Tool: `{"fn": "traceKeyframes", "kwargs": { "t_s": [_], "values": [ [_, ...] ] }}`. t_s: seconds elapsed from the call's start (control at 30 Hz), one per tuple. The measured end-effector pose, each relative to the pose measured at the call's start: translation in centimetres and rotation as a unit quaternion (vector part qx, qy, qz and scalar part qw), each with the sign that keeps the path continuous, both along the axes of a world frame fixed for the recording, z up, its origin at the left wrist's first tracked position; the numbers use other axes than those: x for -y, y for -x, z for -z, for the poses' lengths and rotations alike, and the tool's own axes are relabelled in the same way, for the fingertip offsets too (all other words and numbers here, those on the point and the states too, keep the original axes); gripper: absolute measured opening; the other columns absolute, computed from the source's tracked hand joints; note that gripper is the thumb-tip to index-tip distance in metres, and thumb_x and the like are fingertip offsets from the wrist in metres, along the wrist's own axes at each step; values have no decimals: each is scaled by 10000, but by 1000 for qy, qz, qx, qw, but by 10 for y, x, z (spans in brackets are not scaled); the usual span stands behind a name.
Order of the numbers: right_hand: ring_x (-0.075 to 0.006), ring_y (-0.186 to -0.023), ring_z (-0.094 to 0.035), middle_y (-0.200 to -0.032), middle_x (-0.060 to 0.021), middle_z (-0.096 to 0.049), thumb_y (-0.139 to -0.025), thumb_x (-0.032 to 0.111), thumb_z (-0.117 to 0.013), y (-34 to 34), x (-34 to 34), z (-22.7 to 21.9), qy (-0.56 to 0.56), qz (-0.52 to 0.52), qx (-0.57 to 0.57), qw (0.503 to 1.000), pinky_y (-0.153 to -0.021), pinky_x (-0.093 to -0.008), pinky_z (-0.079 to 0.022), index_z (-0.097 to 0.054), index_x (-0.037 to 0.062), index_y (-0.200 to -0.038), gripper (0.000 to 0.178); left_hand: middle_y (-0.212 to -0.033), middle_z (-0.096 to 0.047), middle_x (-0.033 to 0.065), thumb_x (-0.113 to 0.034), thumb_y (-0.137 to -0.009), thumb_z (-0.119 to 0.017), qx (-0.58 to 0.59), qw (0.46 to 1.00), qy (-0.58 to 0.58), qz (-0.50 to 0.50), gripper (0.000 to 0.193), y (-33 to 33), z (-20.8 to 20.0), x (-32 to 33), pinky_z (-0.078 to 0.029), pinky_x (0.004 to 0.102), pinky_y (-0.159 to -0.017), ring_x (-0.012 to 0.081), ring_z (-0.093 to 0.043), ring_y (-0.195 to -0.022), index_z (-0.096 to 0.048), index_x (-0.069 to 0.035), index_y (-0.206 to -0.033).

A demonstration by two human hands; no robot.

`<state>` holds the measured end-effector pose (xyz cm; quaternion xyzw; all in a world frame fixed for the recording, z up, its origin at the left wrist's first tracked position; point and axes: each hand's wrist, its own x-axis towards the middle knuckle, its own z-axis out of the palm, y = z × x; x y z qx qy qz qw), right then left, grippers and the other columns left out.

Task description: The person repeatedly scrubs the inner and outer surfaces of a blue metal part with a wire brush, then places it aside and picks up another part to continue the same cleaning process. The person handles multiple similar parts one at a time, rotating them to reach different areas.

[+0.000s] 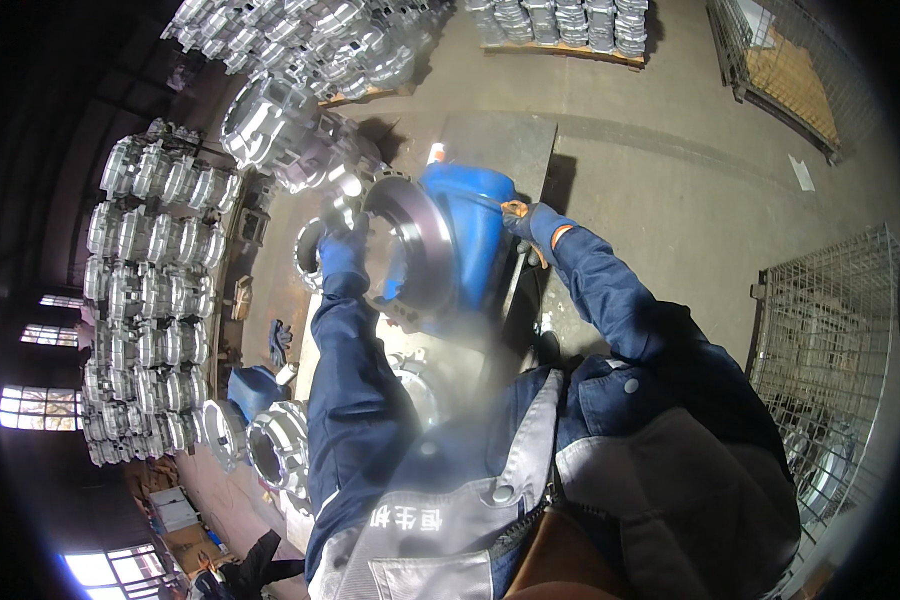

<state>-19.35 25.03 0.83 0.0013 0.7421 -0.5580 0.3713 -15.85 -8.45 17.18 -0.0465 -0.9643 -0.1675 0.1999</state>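
Observation:
A shiny metal ring (pixel 432 235) with a wide dark bore stands in front of me, its left side blurred. My left hand (pixel 344 250), in a blue glove, is at the ring's left edge beside bright metal parts; its fingers are smeared, so their grip is unclear. Against the ring's right side lies a blue plastic container (pixel 475 230). My right hand (pixel 532 222), in a blue and orange glove, is closed at the container's right edge. What its fingers pinch is too small to make out.
Silver castings stand in rows (pixel 155 290) at left and in a heap (pixel 310 45) at the back. Wire cages (pixel 825 330) stand at right. A dark glove (pixel 280 342) and further ring castings (pixel 278 445) lie to the left of my left arm.

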Motion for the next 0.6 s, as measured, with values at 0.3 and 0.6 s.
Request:
{"fn": "traceKeyframes", "kwargs": {
  "t_s": [0.3, 0.6],
  "values": [
    [-319, -762, -651, -1004, -204, -655, -892, 658, -400, 1, 8, 29, 17, 70, 47, 996, -654, -449, -525, -502, 139, -1324, 684, -745, -629, 86, -387, -843, -673, 8, 984, -176, -3, 465, 13, 12, 7, -431, 310, -526, 165, -570, -587, -592, 40, -1008],
    [-328, -833, -663, -1059, -192, -641, -910, 609, -418, -10, -3, 13, -12, 68, 87, 994, -609, -461, -535, -481, 232, -1349, 581, -785, -660, 143, -398, -867, -631, 54, 967, -235, -78, 505, 10, 12, 2, -474, 338, -592, 189, -645, -696, -566, 47, -1097]
  ]
}}
